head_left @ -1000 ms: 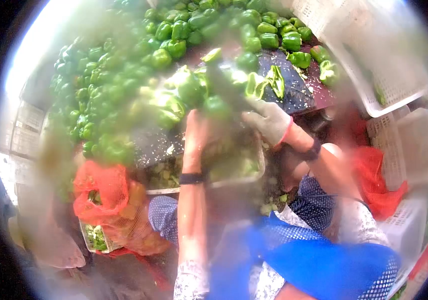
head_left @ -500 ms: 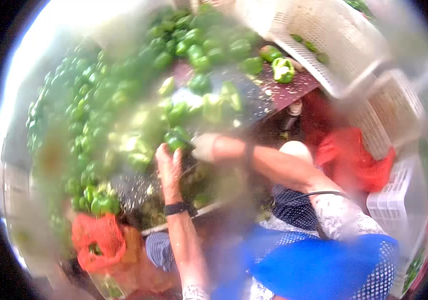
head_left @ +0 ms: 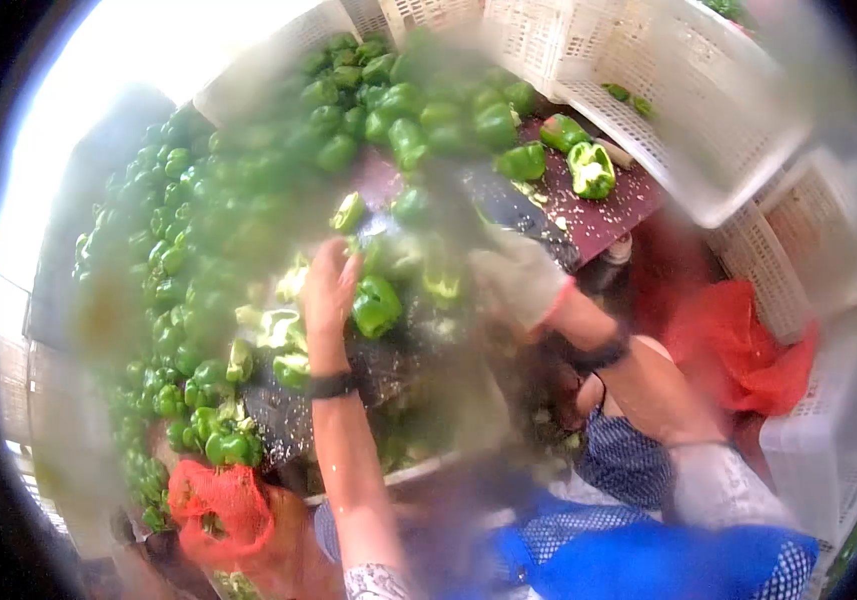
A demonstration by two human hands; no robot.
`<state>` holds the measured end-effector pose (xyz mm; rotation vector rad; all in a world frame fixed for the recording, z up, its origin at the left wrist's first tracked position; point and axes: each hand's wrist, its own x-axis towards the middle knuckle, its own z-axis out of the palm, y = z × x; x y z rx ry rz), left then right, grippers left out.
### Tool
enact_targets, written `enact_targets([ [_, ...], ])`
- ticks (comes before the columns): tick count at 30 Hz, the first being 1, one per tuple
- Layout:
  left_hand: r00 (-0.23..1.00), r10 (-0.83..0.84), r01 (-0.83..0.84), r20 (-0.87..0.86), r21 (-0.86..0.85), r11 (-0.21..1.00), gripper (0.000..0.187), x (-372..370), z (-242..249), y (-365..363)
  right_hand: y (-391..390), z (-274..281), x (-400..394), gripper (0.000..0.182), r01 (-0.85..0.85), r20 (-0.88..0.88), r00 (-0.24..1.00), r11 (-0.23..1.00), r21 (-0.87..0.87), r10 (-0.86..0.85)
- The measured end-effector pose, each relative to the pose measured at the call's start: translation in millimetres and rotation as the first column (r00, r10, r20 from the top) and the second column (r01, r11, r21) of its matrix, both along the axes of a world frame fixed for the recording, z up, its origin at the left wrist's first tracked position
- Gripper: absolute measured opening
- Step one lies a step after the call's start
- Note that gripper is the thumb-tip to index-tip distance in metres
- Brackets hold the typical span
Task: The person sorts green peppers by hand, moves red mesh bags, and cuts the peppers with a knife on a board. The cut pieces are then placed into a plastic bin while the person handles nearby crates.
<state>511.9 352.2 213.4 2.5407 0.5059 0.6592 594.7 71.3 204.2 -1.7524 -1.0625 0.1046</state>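
Note:
My bare left hand (head_left: pixel 330 285) is over the dark work surface (head_left: pixel 288 415), its thumb and fingers apart, beside a whole green pepper (head_left: pixel 376 307). Pale cut pepper pieces (head_left: pixel 280 330) lie just left of and below it. My right hand (head_left: pixel 518 280), in a whitish glove, is to the right above the board; its fingers are blurred, and what they hold, if anything, is hidden. A pepper half (head_left: pixel 348 212) lies above my left hand. The lens is smeared across the middle of the view.
Many green peppers (head_left: pixel 173 250) are heaped along the left and back. A cut pepper (head_left: pixel 590 170) sits on the reddish board at right. White plastic crates (head_left: pixel 688 110) stand at upper right. Red mesh bags (head_left: pixel 738 345) lie at right and lower left.
My left hand has moved up and off the green pepper it was touching. My right hand has moved away to the right, and the two hands are now farther apart.

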Motion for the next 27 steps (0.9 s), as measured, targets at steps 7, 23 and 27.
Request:
enact_targets([
  [7,0.950,-0.234,0.257,-0.208,0.090,0.962,0.049,199.4,-15.5,-12.4,-42.3,41.7,27.6,0.020,0.403,-0.861,0.508,0.892,0.205,-0.032],
  [23,0.949,-0.266,0.215,-0.169,-0.272,0.938,0.070,287.2,-19.7,-28.1,-61.2,36.2,57.0,0.023,0.385,-0.916,0.401,0.903,0.188,0.020],
  [27,0.935,-0.355,0.340,-0.008,-0.265,0.902,0.068,198.9,20.5,-23.7,-57.0,39.7,48.2,0.030,0.268,-0.890,0.456,0.950,0.160,0.021],
])
